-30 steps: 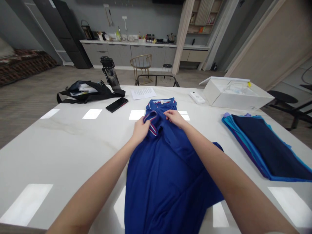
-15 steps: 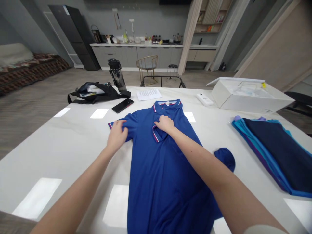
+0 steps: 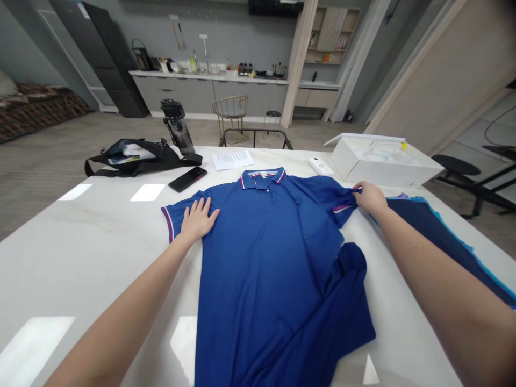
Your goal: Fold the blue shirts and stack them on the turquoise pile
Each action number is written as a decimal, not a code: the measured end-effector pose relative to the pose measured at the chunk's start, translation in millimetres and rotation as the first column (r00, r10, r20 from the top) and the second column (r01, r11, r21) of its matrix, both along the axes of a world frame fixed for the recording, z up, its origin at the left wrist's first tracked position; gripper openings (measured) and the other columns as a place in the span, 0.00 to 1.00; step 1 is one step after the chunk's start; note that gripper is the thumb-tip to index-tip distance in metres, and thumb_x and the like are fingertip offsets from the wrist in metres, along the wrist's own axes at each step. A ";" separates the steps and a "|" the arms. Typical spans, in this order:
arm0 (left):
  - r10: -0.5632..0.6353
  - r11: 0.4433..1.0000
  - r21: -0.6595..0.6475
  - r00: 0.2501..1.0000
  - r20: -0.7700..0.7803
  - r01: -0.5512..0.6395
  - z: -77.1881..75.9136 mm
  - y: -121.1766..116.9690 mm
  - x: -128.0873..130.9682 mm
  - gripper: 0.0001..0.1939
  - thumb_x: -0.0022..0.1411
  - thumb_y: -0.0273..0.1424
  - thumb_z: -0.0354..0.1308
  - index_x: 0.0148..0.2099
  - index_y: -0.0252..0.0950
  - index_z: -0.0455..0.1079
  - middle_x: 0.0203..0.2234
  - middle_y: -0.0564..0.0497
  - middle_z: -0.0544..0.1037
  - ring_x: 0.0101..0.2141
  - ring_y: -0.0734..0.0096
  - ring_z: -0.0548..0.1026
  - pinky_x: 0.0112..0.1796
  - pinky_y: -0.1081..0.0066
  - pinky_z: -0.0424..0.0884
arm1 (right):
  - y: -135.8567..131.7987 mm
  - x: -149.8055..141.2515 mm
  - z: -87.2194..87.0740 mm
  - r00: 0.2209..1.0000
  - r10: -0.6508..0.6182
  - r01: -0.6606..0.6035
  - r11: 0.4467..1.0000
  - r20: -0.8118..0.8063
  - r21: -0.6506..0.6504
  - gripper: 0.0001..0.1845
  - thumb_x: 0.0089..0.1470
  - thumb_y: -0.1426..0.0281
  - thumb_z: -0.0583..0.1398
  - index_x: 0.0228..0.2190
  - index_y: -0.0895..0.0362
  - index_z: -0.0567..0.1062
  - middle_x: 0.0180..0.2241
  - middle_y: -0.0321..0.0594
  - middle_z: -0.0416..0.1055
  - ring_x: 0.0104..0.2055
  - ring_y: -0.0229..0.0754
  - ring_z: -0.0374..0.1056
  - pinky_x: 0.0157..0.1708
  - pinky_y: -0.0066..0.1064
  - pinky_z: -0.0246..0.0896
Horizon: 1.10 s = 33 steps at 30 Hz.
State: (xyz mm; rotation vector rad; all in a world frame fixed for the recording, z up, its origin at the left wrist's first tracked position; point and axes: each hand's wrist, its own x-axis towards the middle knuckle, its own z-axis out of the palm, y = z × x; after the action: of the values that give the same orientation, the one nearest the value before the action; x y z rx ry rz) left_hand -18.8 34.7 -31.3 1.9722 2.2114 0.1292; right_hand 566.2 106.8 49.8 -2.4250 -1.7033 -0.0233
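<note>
A blue polo shirt (image 3: 258,269) lies face up on the white table (image 3: 100,258), its striped collar pointing away from me. My left hand (image 3: 198,219) rests flat with fingers spread on the sleeve at the left shoulder side. On the other side, my right hand (image 3: 368,198) pinches the edge of the right sleeve and holds it stretched out to the right. The shirt's lower right side is bunched and folded over itself, and its bottom runs out of view.
Beyond the shirt are a phone (image 3: 187,179), a black bag (image 3: 137,157), a bottle (image 3: 177,126), a printed sheet (image 3: 233,159) and a small white device (image 3: 321,166). An open white box (image 3: 379,161) stands back right. Folded clothes (image 3: 439,231) lie at the right, partly behind my right arm.
My right hand has moved right, drawing out the sleeve that lay across the chest. My left hand has flattened onto the left sleeve. The view has turned slightly right.
</note>
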 end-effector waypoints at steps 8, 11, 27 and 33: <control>-0.001 0.993 0.116 0.998 -0.062 0.008 14.4 10.4 -0.5 0.42 0.69 0.49 0.45 0.75 0.26 0.51 0.73 0.33 0.53 0.72 0.44 0.52 0.68 0.42 0.46 | -29.6 -46.0 -23.7 0.921 0.130 -0.147 0.989 0.367 0.019 0.22 0.60 0.76 0.51 0.51 0.63 0.77 0.57 0.66 0.68 0.60 0.66 0.62 0.54 0.59 0.57; -0.088 0.947 0.298 0.990 -0.112 0.118 23.2 18.3 37.9 0.35 0.70 0.36 0.45 0.72 0.22 0.54 0.70 0.30 0.57 0.71 0.48 0.55 0.69 0.47 0.46 | -14.1 -94.0 -25.1 0.866 0.438 -0.465 0.882 0.240 0.068 0.25 0.61 0.76 0.51 0.57 0.61 0.74 0.63 0.60 0.65 0.64 0.59 0.60 0.61 0.52 0.55; -0.155 0.977 0.152 0.987 0.037 0.148 -0.5 137.2 90.8 0.29 0.75 0.35 0.38 0.72 0.31 0.57 0.71 0.38 0.60 0.70 0.50 0.57 0.68 0.46 0.50 | 74.0 -211.0 -69.3 0.877 0.455 -0.476 0.866 -0.158 -0.152 0.33 0.69 0.49 0.44 0.68 0.46 0.61 0.75 0.40 0.46 0.75 0.61 0.40 0.65 0.76 0.29; -0.125 0.969 0.211 0.992 -0.024 0.127 8.1 158.6 70.1 0.19 0.74 0.37 0.47 0.60 0.34 0.67 0.53 0.34 0.77 0.56 0.43 0.72 0.56 0.45 0.65 | 97.9 -195.0 -65.1 0.965 0.264 -0.261 0.959 -0.008 0.110 0.24 0.68 0.65 0.50 0.59 0.58 0.70 0.62 0.60 0.64 0.63 0.63 0.57 0.59 0.64 0.51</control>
State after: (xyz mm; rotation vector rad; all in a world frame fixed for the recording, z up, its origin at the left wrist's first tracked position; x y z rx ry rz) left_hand 51.3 193.2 -23.2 2.2218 2.1493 0.3521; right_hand 371.2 204.7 -15.3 -2.0975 -1.9456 -0.0516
